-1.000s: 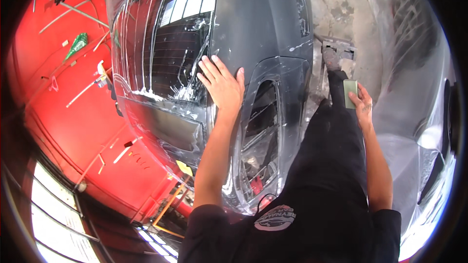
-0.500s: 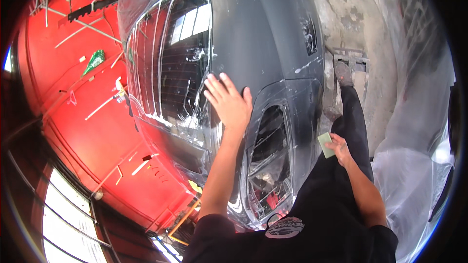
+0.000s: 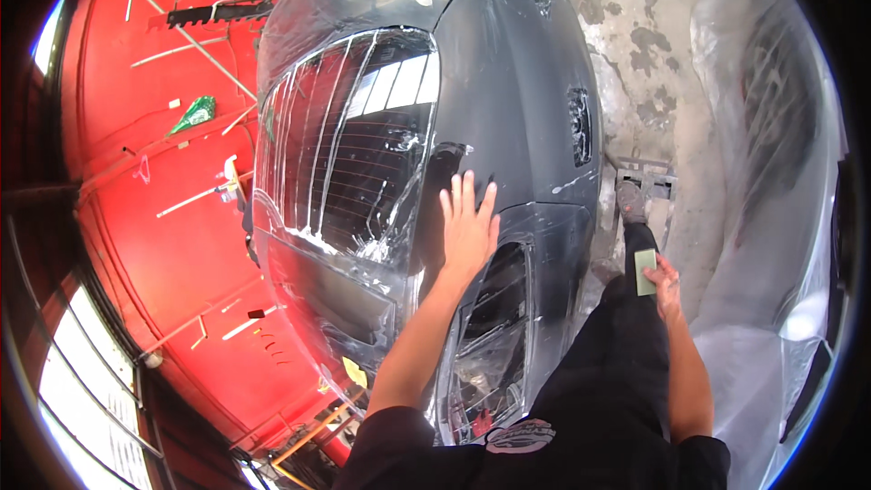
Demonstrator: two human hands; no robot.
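Observation:
A dark grey matte car body (image 3: 490, 82) fills the middle of the view, with its rear window (image 3: 358, 141) to the left, streaked with white residue. My left hand (image 3: 468, 234) is open on the panel between that window and the side window (image 3: 494, 327). Its fingers are spread and it holds nothing; whether the whole palm touches cannot be told. A dark patch (image 3: 445, 161) shows on the panel beyond the fingertips. Off the car, by my leg, my right hand (image 3: 668, 287) grips a pale green sanding block (image 3: 645, 272) between thumb and fingers.
Clear plastic sheeting (image 3: 753, 245) hangs along the right. A metal drain grate (image 3: 649, 168) lies in the stained concrete floor (image 3: 649, 54), under my foot. On the left stands a red wall (image 3: 163, 263) with tools and a green bag (image 3: 193, 114).
My left hand has slid rightward over the panel, away from the rear window, uncovering a dark patch. The right hand has swung outward from the car with the sanding block. The view has shifted.

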